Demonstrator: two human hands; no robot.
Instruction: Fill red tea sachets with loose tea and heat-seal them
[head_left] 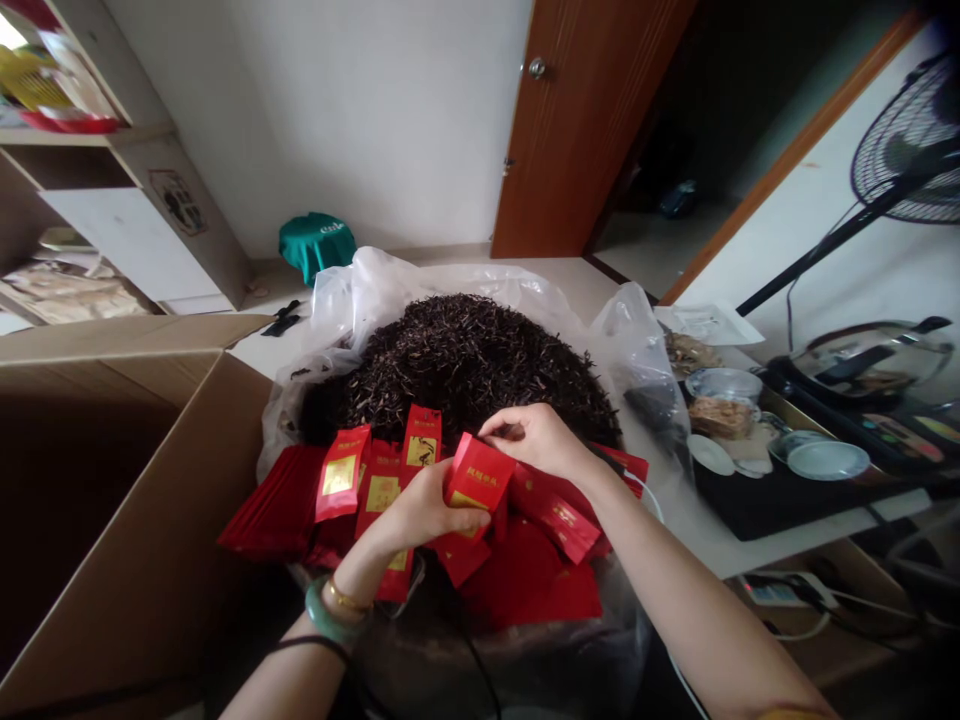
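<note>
My left hand point(427, 505) grips a red tea packet point(480, 470) with gold print and a gold label, its top tilted up. Just above the packet's upper right corner is my right hand point(544, 435), fingers curled together; whatever they pinch is hidden. Behind both hands a large heap of dark dried tea leaves point(472, 350) lies in a clear plastic bag point(375, 275). Several more red packets point(343, 475) lie spread over the near side of the heap, some with gold labels. Flat red packets point(277, 500) are stacked at the left.
An open cardboard box point(217, 440) stands at the left. On the right, a side table point(795, 520) carries bowls, small dishes and a glass-lidded pot point(870, 355). A power strip point(787, 590) sits below. Further back are a green-covered stool point(316, 245), a door point(585, 130) and a fan point(911, 140).
</note>
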